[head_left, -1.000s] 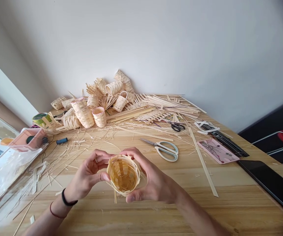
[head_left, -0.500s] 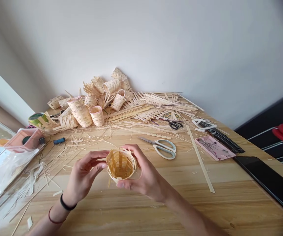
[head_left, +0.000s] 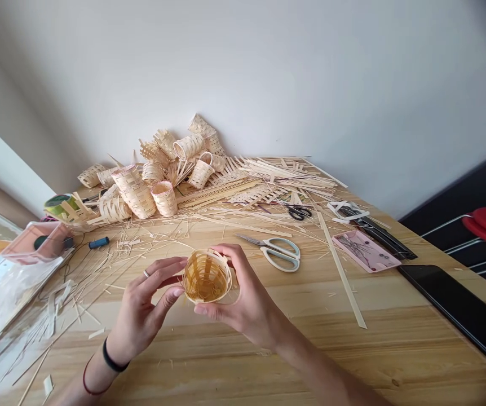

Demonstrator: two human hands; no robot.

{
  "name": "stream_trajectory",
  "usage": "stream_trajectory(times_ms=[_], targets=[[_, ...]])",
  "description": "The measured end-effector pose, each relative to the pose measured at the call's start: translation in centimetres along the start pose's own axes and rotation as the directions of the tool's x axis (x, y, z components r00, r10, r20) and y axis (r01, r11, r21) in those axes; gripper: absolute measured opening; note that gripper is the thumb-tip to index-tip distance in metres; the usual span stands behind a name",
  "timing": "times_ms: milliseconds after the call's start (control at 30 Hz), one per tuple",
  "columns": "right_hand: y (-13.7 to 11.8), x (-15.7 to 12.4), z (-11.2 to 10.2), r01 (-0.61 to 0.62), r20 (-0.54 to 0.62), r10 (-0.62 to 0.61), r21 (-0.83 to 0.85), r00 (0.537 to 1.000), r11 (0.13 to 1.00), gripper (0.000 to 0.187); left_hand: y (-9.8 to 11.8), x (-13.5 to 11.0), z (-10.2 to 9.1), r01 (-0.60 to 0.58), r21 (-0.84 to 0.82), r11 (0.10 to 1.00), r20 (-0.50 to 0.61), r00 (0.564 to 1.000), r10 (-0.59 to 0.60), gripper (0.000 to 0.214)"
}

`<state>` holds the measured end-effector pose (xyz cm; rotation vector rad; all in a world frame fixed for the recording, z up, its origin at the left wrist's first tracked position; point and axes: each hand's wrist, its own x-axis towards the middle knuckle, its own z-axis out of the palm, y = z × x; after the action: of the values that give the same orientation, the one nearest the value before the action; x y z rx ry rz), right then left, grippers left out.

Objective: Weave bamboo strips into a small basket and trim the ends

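Note:
A small woven bamboo basket (head_left: 206, 277) is held above the table, its round mouth tilted toward me so the inside shows. My right hand (head_left: 243, 299) grips it from the right, thumb on the near rim and fingers round the far side. On the left, my left hand (head_left: 150, 301) has its fingers and thumb closed against the basket's side; some fingertips are hidden behind it. A thin strip end runs along the rim. Just beyond the right hand lie white-handled scissors (head_left: 280, 254).
Woven baskets (head_left: 137, 192) and loose strips (head_left: 285, 175) are heaped at the back. Small black scissors (head_left: 299, 212), a pink tray with pins (head_left: 365, 251) and a black phone-like slab (head_left: 458, 316) lie to the right. A pink bin (head_left: 35, 242) stands left.
The basket has turned slightly in my hands, and its rim tips a little more toward me. My left hand has rotated so its ring shows. The whole view has shifted slightly.

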<state>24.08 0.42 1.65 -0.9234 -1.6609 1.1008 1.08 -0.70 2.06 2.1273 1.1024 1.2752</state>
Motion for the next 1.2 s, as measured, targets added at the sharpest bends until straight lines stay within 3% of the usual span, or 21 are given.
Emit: stream_trajectory(times_ms=[200,300,400,600,767,900,1033,1200], targets=[[0.2,0.0,0.0,-0.016,-0.038,0.017,0.015,0.999,1.0,0.083,-0.1,-0.6,0.7,0.066,-0.062,0.996,0.102,0.993,-0.059,0.072],[0.3,-0.2,-0.4,-0.04,0.046,0.035,0.096,0.998,0.995,0.086,0.2,-0.9,1.1,0.065,-0.015,0.998,0.083,0.995,-0.063,0.07],[0.2,-0.4,-1.0,-0.052,0.136,0.025,0.197,0.99,0.979,0.071,0.5,-1.1,1.1,0.082,0.012,0.997,0.099,0.992,-0.083,0.064],[-0.7,0.2,-1.4,-0.075,0.098,0.05,0.273,0.994,0.959,0.042,0.9,-1.1,0.4,0.016,0.004,1.0,0.116,0.993,-0.016,0.066],[-0.9,0.4,-1.2,-0.103,-0.019,0.107,0.163,0.994,0.981,0.027,1.1,-1.4,0.8,-0.053,-0.012,0.999,0.179,0.982,0.054,0.07],[-0.9,0.0,-0.8,-0.102,-0.05,0.107,0.098,0.993,0.99,0.015,1.2,-1.9,2.0,-0.127,0.022,0.992,0.203,0.972,0.12,0.091],[-1.2,-0.1,-0.8,-0.018,-0.095,0.016,-0.024,0.995,1.0,0.003,1.2,-2.0,2.1,-0.16,0.054,0.986,0.19,0.971,0.147,0.093],[-1.4,0.2,-1.2,0.074,-0.157,-0.089,-0.101,0.984,0.992,0.007,1.5,-1.4,0.8,-0.131,0.145,0.981,0.17,0.98,0.106,0.081]])
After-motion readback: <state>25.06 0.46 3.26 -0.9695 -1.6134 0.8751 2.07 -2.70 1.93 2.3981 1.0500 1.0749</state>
